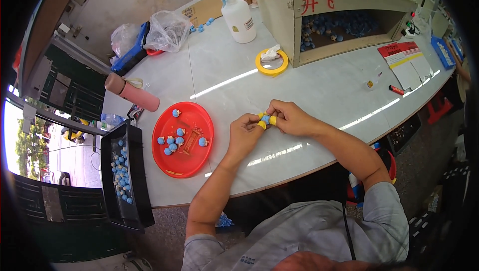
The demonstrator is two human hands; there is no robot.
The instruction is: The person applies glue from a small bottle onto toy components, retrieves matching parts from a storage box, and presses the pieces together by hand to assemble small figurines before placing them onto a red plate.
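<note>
**Head view: both hands pinch one small blue piece over the white table**

Head camera looks down on a person seated at a white table [309, 86]. The left hand [244, 134] and right hand [289, 118] meet in front of the chest, fingertips closed together on a small blue piece [266, 119]. Yellow fingertip covers [272, 120] sit on some of the fingers, likely to spare the skin or improve grip on so small a part. The piece lies right between the two pinches, held just above the tabletop rather than resting on it; its exact shape is too small to make out.

To the left of the hands, near enough for an easy reach, a red plate [172, 164] holds several more blue pieces [173, 140]. Beyond it, at the table's edge, a black tray [142, 206] carries a line of similar pieces. Farther back stand a yellow tape roll [272, 69], a white bottle [239, 20] and a big open-fronted box [294, 26] with many blue pieces heaped inside. A pink cylinder [134, 94] lies near the plate.
</note>
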